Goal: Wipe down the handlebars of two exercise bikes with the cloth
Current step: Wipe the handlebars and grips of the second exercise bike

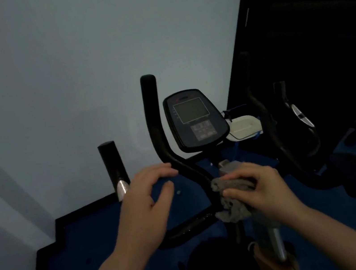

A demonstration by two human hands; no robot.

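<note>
- We find the right hand point(260, 188) gripping a grey cloth point(234, 198), fingers curled round it, pressed against the black handlebar point(168, 150) near the bike's centre stem.
- The left hand point(146, 199) holds nothing; its fingers are relaxed and spread, hovering just beside the left bar's bend. Whether the fingertips touch the bar, we cannot tell.
- The cloth sits low on the left bar, below the console point(195, 119). A faint sheen on the lower horizontal section suggests, in our judgement, that part has been wiped.
- The upright left bar above the bend and the right-hand bar point(262, 111) show no sign either way; lighting is too dim to confirm.
- A second bike's handle point(298, 114) stands to the right, dimly lit and with no hand on it.
- Assessment: first bike in progress; second bike apparently outstanding.
</note>
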